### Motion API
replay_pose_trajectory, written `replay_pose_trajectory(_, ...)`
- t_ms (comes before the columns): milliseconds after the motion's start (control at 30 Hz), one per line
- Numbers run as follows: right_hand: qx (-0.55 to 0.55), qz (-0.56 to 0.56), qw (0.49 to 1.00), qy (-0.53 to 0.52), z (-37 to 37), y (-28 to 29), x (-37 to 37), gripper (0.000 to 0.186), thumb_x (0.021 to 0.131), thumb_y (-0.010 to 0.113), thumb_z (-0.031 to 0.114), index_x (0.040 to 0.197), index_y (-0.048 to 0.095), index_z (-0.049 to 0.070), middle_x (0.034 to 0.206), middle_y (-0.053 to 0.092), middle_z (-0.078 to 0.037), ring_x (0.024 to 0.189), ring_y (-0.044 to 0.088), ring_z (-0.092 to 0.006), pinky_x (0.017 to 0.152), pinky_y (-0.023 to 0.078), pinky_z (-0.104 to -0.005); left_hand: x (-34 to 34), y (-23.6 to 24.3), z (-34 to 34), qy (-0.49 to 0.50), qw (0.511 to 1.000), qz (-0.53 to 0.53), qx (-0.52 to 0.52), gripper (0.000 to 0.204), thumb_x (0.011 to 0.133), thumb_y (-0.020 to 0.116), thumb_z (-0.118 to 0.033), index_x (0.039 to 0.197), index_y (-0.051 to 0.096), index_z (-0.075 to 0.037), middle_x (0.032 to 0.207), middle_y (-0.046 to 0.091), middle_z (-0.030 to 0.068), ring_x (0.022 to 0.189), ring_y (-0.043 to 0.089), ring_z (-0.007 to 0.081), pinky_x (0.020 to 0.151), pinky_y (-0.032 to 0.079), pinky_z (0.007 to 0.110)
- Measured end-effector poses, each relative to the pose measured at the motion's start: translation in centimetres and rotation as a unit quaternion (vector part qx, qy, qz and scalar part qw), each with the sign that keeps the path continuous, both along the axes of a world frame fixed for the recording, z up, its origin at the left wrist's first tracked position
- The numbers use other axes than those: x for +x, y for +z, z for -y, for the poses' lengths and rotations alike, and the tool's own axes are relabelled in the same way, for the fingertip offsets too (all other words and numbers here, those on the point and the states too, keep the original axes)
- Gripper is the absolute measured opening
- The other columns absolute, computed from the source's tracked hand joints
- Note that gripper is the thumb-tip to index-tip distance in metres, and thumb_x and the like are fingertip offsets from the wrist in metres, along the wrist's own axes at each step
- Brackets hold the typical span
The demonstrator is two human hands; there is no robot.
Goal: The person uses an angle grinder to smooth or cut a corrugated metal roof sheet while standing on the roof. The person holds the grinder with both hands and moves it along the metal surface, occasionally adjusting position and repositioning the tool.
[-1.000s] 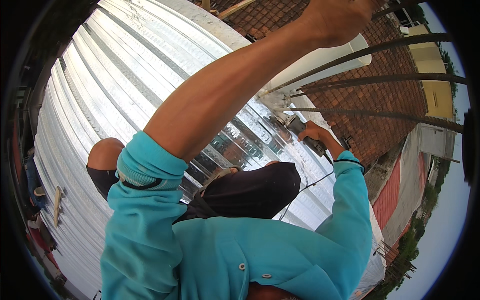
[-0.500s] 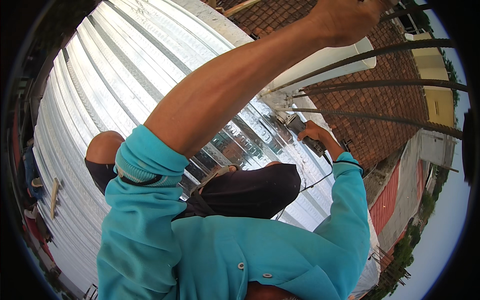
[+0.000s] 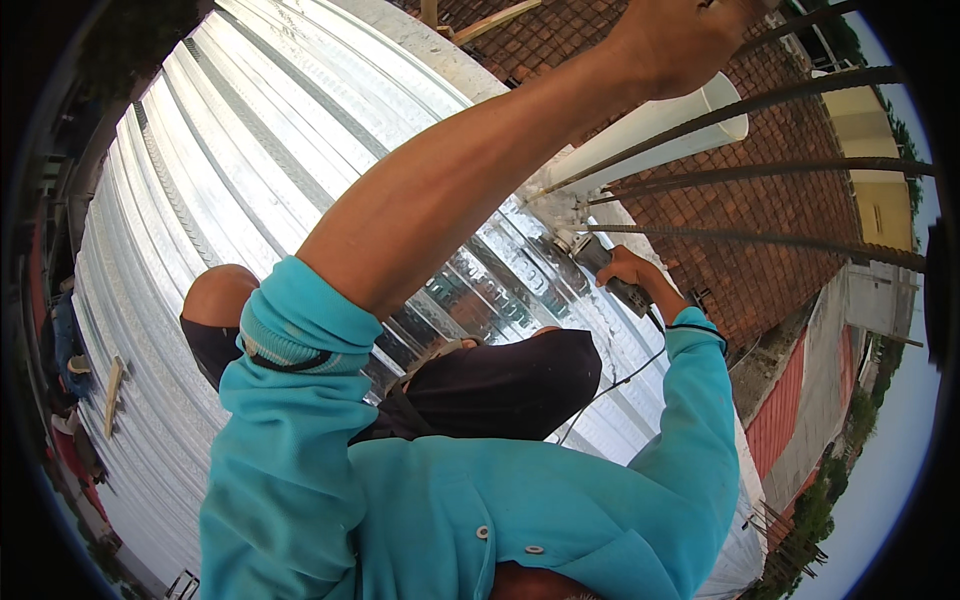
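Observation:
My left hand (image 3: 685, 45) is raised at the top right, its fingers closed round the uppermost ribbed steel rod (image 3: 800, 28); the picture's edge cuts off part of the grip. Lower down, my right hand (image 3: 640, 275) is wrapped round the grey body of an angle grinder (image 3: 592, 254). The grinder's head points up and left, close to the foot of the rods beside a rough concrete lump (image 3: 562, 212). Its disc cannot be made out clearly. A black cord (image 3: 625, 378) trails from the grinder past my knee.
I crouch on shiny ribbed metal sheeting (image 3: 230, 150). More steel rods (image 3: 750, 238) reach out to the right, next to a white pipe (image 3: 690, 118). Beyond the concrete edge lies a brown tiled roof (image 3: 740, 200). A wood piece (image 3: 113, 397) rests on the sheeting at left.
The view has shifted slightly. Both hands keep their grips, and the grinder stays at almost the same spot by the rods' foot.

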State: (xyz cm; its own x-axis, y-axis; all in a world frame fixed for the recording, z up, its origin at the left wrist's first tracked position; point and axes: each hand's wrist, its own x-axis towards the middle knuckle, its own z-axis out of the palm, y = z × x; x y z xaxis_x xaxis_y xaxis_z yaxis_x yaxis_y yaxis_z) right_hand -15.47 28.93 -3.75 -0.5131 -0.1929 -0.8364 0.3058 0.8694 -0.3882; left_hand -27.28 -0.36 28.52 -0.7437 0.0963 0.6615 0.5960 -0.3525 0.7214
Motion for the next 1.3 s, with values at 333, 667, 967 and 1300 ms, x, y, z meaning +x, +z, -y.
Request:
replay_pose_trajectory(333, -0.029, -0.027, 0.998, -0.039, -0.3, 1.5, 1.6, 0.054, 0.056, 0.085, 0.021, 0.099, 0.070, -0.009, 0.088, 0.071, -0.015, 0.078, 0.068, -0.0243, 0.070, 0.053, -0.0364, 0.1, 0.1, -0.1, -0.014, 1.000, 0.006, 0.001, 0.065, 0.106, 0.044, -0.059, 0.064, 0.035, -0.009, 0.059, 0.030, -0.0069, 0.058, 0.028, 0.0069, 0.051, 0.023, 0.032)
replay_pose_trajectory(667, -0.089, 0.018, 0.911, -0.402, -2.0, 5.6, 15.2, 0.032, 0.069, 0.077, 0.013, 0.092, 0.063, -0.004, 0.076, 0.067, -0.016, 0.063, 0.069, -0.0265, 0.058, 0.058, -0.0406, -0.1, 0.2, 1.9, -0.012, 0.999, 0.026, -0.038, 0.076, 0.096, 0.051, -0.072, 0.064, 0.060, -0.004, 0.055, 0.049, 0.0010, 0.057, 0.051, 0.0099, 0.051, 0.038, 0.032)
replay_pose_trajectory(967, -0.042, -0.126, 0.747, -0.651, 4.6, 13.9, 19.9, 0.029, 0.072, 0.077, 0.016, 0.089, 0.064, -0.003, 0.073, 0.065, -0.013, 0.058, 0.066, -0.0242, 0.054, 0.057, -0.0392, -4.8, 2.6, 6.2, -0.269, 0.935, 0.135, -0.188, 0.053, 0.093, 0.067, -0.050, 0.080, 0.074, 0.001, 0.061, 0.060, 0.0048, 0.061, 0.058, 0.0133, 0.057, 0.043, 0.034)
replay_pose_trajectory(1300, -0.004, -0.191, 0.538, -0.821, 18.3, 30.7, 22.3, 0.040, 0.070, 0.082, 0.022, 0.094, 0.066, -0.004, 0.077, 0.066, -0.013, 0.064, 0.068, -0.0239, 0.057, 0.056, -0.0384, -7.6, 9.2, 5.8, -0.462, 0.821, 0.167, -0.290, 0.051, 0.096, 0.069, -0.040, 0.058, 0.059, -0.007, 0.055, 0.044, -0.0067, 0.055, 0.040, 0.0038, 0.053, 0.034, 0.030)
